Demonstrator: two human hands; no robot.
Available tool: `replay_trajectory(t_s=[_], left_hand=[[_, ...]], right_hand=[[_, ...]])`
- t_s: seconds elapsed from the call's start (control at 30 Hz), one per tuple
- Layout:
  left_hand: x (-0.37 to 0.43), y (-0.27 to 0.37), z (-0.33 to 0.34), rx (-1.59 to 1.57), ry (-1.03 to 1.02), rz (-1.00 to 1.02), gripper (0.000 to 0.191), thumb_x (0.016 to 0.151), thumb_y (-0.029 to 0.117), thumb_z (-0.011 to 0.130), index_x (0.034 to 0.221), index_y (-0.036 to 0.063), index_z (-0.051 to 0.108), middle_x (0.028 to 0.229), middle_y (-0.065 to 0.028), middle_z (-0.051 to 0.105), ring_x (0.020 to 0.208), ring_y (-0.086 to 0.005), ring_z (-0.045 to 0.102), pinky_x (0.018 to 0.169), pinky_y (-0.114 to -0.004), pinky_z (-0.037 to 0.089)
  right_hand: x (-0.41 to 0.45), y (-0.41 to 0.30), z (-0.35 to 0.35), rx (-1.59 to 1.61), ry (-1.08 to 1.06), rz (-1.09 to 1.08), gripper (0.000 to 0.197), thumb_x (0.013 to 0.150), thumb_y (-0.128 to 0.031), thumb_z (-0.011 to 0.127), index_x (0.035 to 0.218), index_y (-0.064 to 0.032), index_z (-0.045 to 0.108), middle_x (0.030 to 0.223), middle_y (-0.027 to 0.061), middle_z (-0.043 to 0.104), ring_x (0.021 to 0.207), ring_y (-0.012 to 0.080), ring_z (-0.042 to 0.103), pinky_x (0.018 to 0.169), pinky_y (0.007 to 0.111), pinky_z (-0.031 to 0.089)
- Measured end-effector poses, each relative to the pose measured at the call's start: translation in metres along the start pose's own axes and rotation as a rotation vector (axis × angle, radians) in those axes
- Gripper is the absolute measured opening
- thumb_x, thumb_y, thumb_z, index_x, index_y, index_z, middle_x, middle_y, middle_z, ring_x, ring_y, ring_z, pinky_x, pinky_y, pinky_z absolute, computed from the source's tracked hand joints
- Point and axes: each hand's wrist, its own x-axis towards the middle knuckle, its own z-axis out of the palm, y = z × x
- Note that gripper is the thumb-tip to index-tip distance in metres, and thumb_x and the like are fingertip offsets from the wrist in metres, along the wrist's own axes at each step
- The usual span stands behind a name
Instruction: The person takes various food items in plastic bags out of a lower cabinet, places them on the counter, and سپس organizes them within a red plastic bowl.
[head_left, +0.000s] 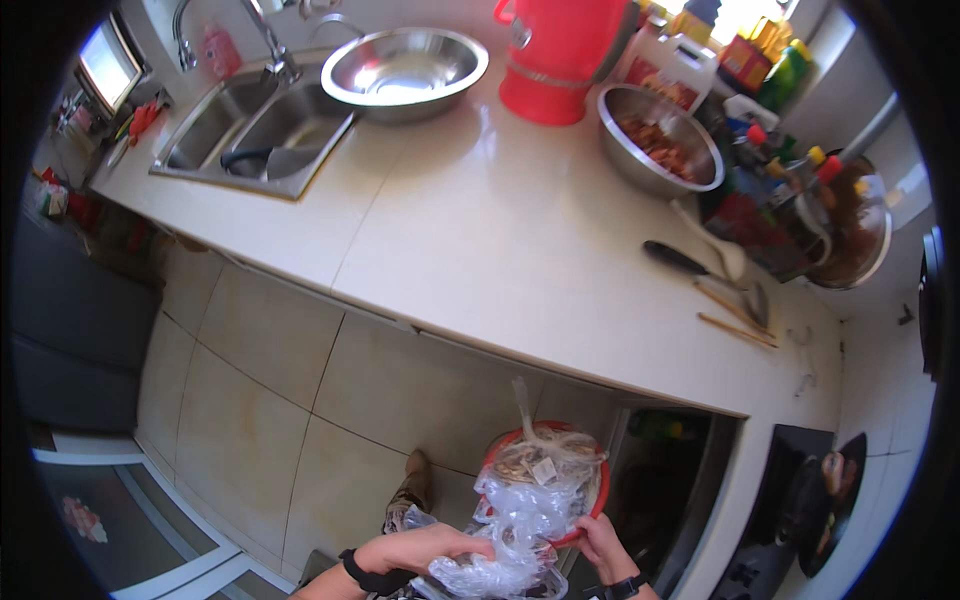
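A red-rimmed container (604, 484), perhaps a bucket or basin, is held low in front of me, below the counter's edge. My right hand (600, 541) grips its rim at the near right side. Crumpled clear plastic bags (525, 506) fill much of it and spill over the near rim; brownish contents show beneath the film, too unclear to name. Bunched plastic from the near side is gripped in my left hand (448, 546). One twisted bag end (523, 401) sticks up at the far side. The container's lower part is hidden.
The white countertop (465, 247) bears a steel basin (405, 71), a red insulated jug (559, 60) and a steel bowl of reddish-brown pieces (660, 146). A spatula (679, 257) and chopsticks (735, 330) lie at right. A double sink (255, 131) is far left; a dark stove (780, 510) stands right.
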Motion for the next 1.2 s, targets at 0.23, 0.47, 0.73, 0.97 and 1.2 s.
replay_trajectory(t_s=[0.23, 0.47, 0.73, 0.97, 1.2], left_hand=[[-0.067, 0.141, -0.044, -0.035, 0.397, 0.269, 0.033, 0.083, 0.008, 0.071, 0.115, 0.0046, 0.064, 0.103, -0.0079, 0.071, 0.094, -0.0163, 0.068, 0.084, -0.029, 0.052], [-0.034, 0.242, -0.124, 0.204, 0.991, 0.755, 0.056, 0.077, 0.002, 0.078, 0.128, 0.002, 0.054, 0.115, -0.0077, 0.066, 0.108, -0.0163, 0.062, 0.092, -0.032, 0.05], [0.085, 0.233, -0.252, -0.148, 1.118, 0.559, 0.053, 0.081, 0.002, 0.074, 0.128, 0.0038, 0.051, 0.113, -0.0071, 0.065, 0.101, -0.0146, 0.061, 0.085, -0.03, 0.052], [0.104, 0.239, -0.296, 0.826, 1.082, 0.097, 0.072, 0.086, 0.021, 0.073, 0.146, 0.0036, 0.037, 0.107, -0.0194, 0.069, 0.089, -0.0323, 0.069, 0.08, -0.043, 0.054], [0.062, 0.3, -0.299, 1.206, 1.129, 0.126, 0.049, 0.089, 0.032, 0.068, 0.134, 0.0135, 0.058, 0.079, -0.0193, 0.069, 0.069, -0.0371, 0.068, 0.065, -0.043, 0.055]], right_hand=[[-0.14, -0.051, 0.026, 0.138, 0.077, -0.308, 0.045, 0.077, 0.004, 0.052, 0.122, 0.0065, 0.055, 0.1, 0.0156, 0.067, 0.083, 0.0304, 0.069, 0.07, 0.047, 0.061], [-0.22, -0.128, 0.087, 0.13, 0.135, -0.494, 0.038, 0.08, 0.0, 0.053, 0.118, 0.004, 0.058, 0.101, 0.0124, 0.068, 0.087, 0.0259, 0.069, 0.074, 0.041, 0.059], [-0.146, -0.252, 0.18, 0.075, -0.021, -0.48, 0.032, 0.091, -0.013, 0.053, 0.117, 0.0051, 0.057, 0.101, 0.0159, 0.068, 0.084, 0.0284, 0.07, 0.069, 0.043, 0.063], [-0.106, -0.328, 0.198, 0.036, -0.061, -0.443, 0.04, 0.095, -0.027, 0.057, 0.122, 0.0012, 0.053, 0.098, 0.0144, 0.068, 0.084, 0.0258, 0.071, 0.066, 0.039, 0.062], [-0.097, -0.34, 0.18, -0.822, 0.317, -0.738, 0.08, 0.09, -0.062, 0.06, 0.135, 0.0034, 0.048, 0.108, 0.0166, 0.068, 0.106, 0.0278, 0.064, 0.093, 0.039, 0.049]])
